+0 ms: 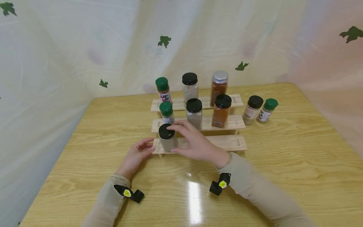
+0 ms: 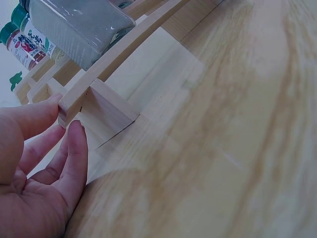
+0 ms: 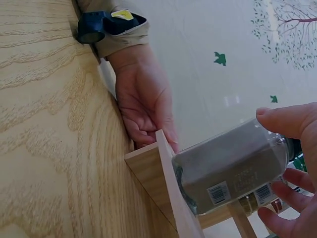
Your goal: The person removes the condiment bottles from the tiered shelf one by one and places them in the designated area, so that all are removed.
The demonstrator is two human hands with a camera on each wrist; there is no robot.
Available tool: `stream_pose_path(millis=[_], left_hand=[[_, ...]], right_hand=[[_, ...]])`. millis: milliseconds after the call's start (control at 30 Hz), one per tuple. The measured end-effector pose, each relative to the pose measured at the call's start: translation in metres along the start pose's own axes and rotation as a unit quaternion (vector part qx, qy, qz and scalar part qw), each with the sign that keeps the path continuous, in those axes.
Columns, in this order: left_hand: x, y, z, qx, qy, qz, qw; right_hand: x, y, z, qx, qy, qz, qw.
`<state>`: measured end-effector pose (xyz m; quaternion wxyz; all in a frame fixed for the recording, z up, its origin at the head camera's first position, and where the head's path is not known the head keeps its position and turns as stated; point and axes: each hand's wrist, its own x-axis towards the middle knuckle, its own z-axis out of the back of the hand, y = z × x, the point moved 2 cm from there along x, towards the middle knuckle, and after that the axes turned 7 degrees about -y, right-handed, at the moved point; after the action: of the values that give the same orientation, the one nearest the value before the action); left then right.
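Note:
A clear spice jar [image 1: 168, 144] with a black lid and greyish powder stands at the left end of the bottom tier of a three-tier wooden rack [image 1: 224, 142]. My right hand [image 1: 198, 145] grips this jar from the right, an index finger up by the lid. In the right wrist view the thumb lies along one side of the jar [image 3: 228, 168], the other fingers curved at its opposite side. My left hand [image 1: 138, 156] holds the left end of the bottom tier. The left wrist view shows its thumb against the board's end [image 2: 69, 111] and fingertips just below.
On the middle tier stand a green-capped bottle [image 1: 166, 109], a black-lidded jar [image 1: 194, 115] and an orange-brown jar [image 1: 221, 112]. The top tier bears a red-labelled bottle [image 1: 164, 91], a pale jar [image 1: 190, 88] and a silver-lidded jar [image 1: 219, 90]. Two bottles [image 1: 250, 112] [image 1: 266, 113] stand right of the rack.

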<state>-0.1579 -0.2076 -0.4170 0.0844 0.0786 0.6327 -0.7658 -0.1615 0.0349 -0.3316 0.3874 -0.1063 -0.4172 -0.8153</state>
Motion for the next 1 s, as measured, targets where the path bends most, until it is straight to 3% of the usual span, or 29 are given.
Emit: stream_pose_path(millis=[667,1000], left_hand=[[0.000,0.000,0.000,-0.006,-0.001,-0.007,1.0000],[-0.001,0.000,0.000,-0.017,0.002,-0.003,0.9999]], right_hand=[[0.001,-0.007,-0.015,0.008,-0.001,-0.008,1.000],[0.002,-0.012,-0.026,0.028,-0.026,0.006,0.999]])
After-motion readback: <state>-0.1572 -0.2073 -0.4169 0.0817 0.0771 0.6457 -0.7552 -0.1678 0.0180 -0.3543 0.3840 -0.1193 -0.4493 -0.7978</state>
